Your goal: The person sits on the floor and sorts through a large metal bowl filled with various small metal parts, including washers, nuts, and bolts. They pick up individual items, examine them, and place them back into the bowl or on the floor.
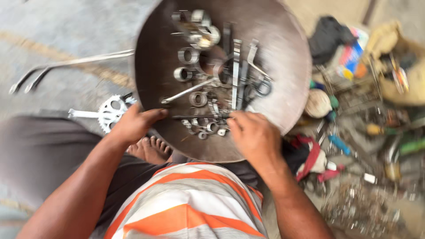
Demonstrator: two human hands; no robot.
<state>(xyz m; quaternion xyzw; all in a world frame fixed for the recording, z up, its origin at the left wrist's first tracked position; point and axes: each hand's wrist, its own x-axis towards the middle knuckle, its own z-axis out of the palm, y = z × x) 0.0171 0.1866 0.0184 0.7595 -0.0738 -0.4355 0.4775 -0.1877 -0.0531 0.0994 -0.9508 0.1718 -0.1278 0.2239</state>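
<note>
The right hand's fingers [237, 120] curl down among the small metal parts [204, 126] at the near side of a big round metal pan [287, 57], knuckles up; the view is blurred, so whether they pinch a piece or only rest on the heap cannot be told. The right hand [253, 135] itself lies just inside the pan's near rim. The left hand [133, 124] sits at the pan's left edge, thumb side over the rim, fingertips touching or almost touching the dark rod [199, 117] that lies across the parts; its fingers are loosely bent, holding nothing that can be made out.

Farther in, the pan carries rings and short sleeves [189, 55], a long spanner [188, 90] lying slantwise, and flat steel strips [236, 71] standing near upright in the picture (all smeared by motion).

Outside the pan, a chainwheel with its crank [108, 113] lies just beside the left hand, and a thin forked metal stay [71, 64] stretches over the concrete floor [66, 26]. A bare foot [150, 149] shows under the pan. To the right lies a jumble of rags, bottles and scrap [354, 115].
</note>
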